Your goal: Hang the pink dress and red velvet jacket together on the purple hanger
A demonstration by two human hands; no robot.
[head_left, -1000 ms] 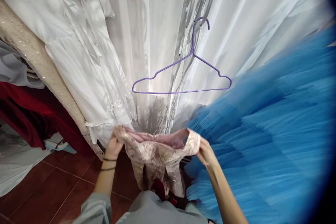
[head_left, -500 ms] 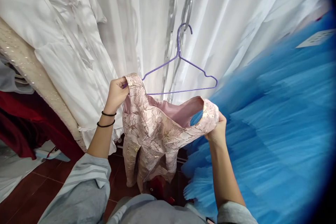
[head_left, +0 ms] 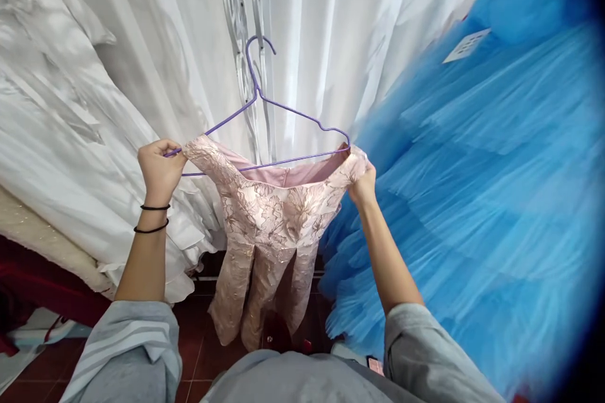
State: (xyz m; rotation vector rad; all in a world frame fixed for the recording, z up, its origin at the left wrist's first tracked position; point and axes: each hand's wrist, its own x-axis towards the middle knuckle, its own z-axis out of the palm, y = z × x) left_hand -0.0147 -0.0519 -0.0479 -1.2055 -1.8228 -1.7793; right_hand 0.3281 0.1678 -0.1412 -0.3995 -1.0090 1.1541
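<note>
You hold the pink dress (head_left: 288, 201) in front of your body, one shoulder strap in each hand. Your left hand (head_left: 161, 167) has its fingers closed on the left strap, and the purple hanger (head_left: 295, 114) passes through this strap, so its end comes out just beside your fingers. I cannot tell if they press also on the hanger. Your right hand (head_left: 363, 182) has its fingers clamped on the other strap, partly hidden behind the cloth; the other end of the hanger is at the inner edge there. The neckline is wide open, with its plain pink lining visible, and the skirt hangs down in folds above the red tiled floor (head_left: 186, 334).

The hook of the hanger is upward, before the white metal scrollwork (head_left: 231, 6) and the white curtain (head_left: 312, 25). Whether the hook rests on the metal, I cannot tell. At your right is the blue tulle dress (head_left: 472, 189), near your right hand. At your left, white garments (head_left: 94, 119) are hanging.
</note>
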